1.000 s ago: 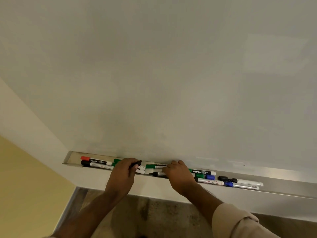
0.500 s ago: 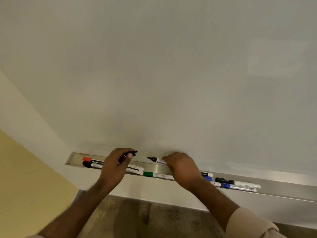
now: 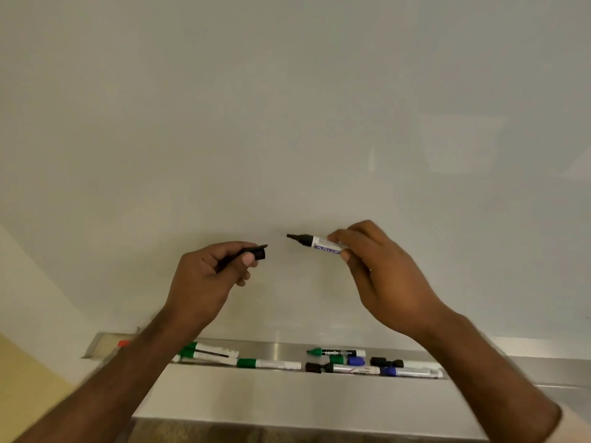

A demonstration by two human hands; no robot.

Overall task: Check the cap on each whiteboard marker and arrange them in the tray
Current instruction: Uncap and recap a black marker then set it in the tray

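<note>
Left hand [image 3: 204, 279] pinching black cap [image 3: 256, 251], right hand [image 3: 380, 276] gripping light, rigid uncapped black marker [image 3: 315, 243] by its barrel, above tray [image 3: 281, 348]

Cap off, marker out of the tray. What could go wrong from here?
1. The uncapped black marker in the right hand has its bare tip pointing at the black cap in the left hand; a misaligned push could ink fingers.
2. It's held near the whiteboard; a slip may mark it.

Left forearm [image 3: 105, 375] hides most of the red-capped marker [image 3: 123, 343]
</note>
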